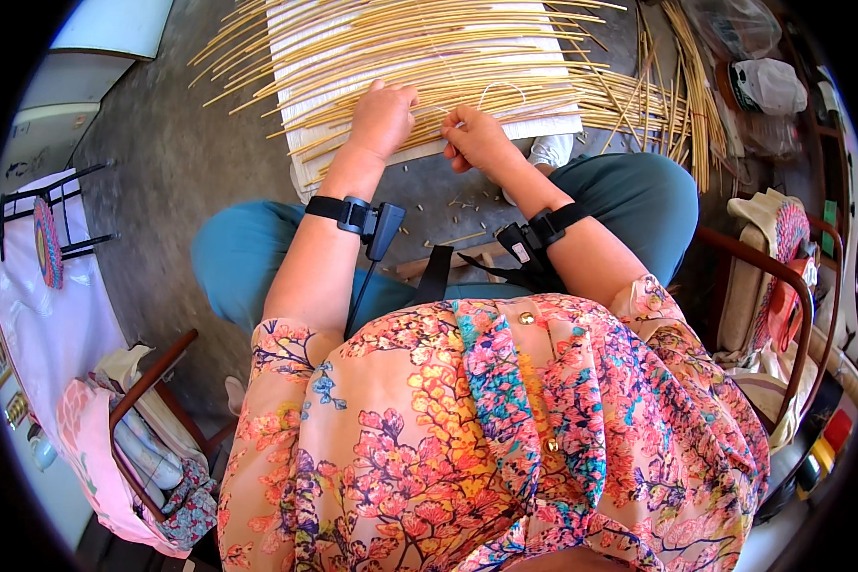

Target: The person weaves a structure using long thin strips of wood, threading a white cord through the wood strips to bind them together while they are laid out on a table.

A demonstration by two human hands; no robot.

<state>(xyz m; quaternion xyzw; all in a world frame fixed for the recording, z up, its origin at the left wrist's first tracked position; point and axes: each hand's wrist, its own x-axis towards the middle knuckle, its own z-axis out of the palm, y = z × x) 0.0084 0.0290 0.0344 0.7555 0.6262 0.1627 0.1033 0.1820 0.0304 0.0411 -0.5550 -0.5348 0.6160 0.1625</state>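
Observation:
Long thin yellow-tan canes (353,57) lie side by side across a white cloth (534,126) in front of me. A thin line of cord crosses them near the middle. My left hand (383,116) is closed at the near edge of the canes; its fingertips are hidden, so what it grips is unclear. Just to its right, my right hand (479,138) is pinched on a white cord (502,85). The cord's loose part loops over the canes beyond that hand. Both hands are close together but apart.
More canes (701,114) lie bundled at the far right beside plastic bags (770,86). Small cut pieces (458,202) litter the grey floor (162,181). Chairs with wooden arms stand at the left (153,381) and right (796,286). A black-legged stool (48,243) is at the left.

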